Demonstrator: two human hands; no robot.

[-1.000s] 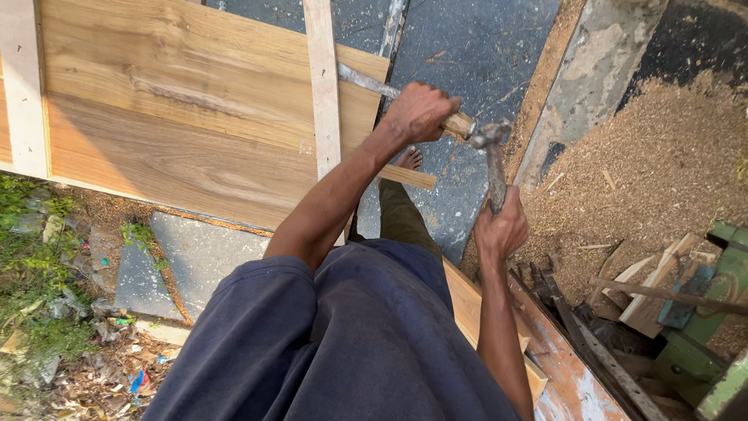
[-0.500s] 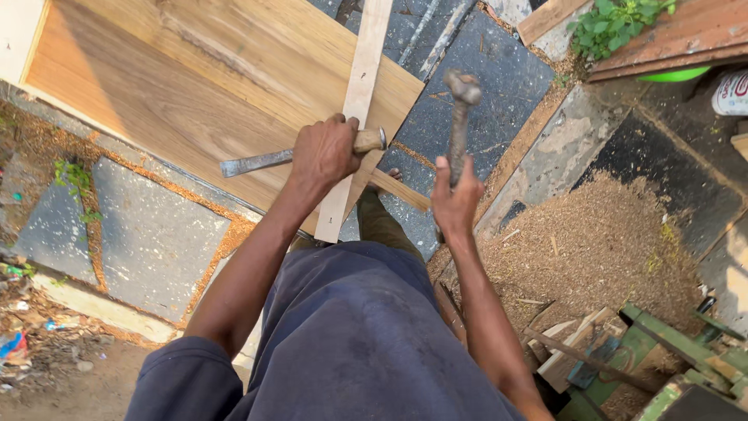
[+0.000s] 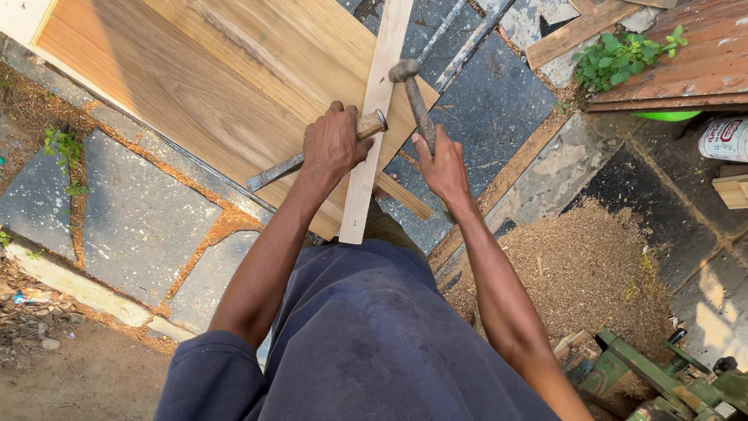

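Observation:
My left hand (image 3: pixel 333 143) is closed around a chisel (image 3: pixel 276 171) with a wooden handle; its metal blade points down and left over a large wooden panel (image 3: pixel 202 78). My right hand (image 3: pixel 442 165) grips a hammer (image 3: pixel 414 97) by its handle, head raised above and away from me. Between the two hands a narrow light wooden strip (image 3: pixel 372 125) lies across the panel's edge. The hammer head hovers just right of the strip, close to the chisel's handle end.
Dark stone slabs (image 3: pixel 132 210) pave the ground. A heap of sawdust (image 3: pixel 592 265) lies at right, with a green machine (image 3: pixel 670 382) at the bottom right. A small plant (image 3: pixel 619 54), reddish boards (image 3: pixel 686 54) and a white can (image 3: pixel 725 139) sit at the upper right.
My view has shifted, so the panel now sits further up and left. Both hands came closer together over the strip, and the hammer swung from pointing down to raised beside the chisel handle.

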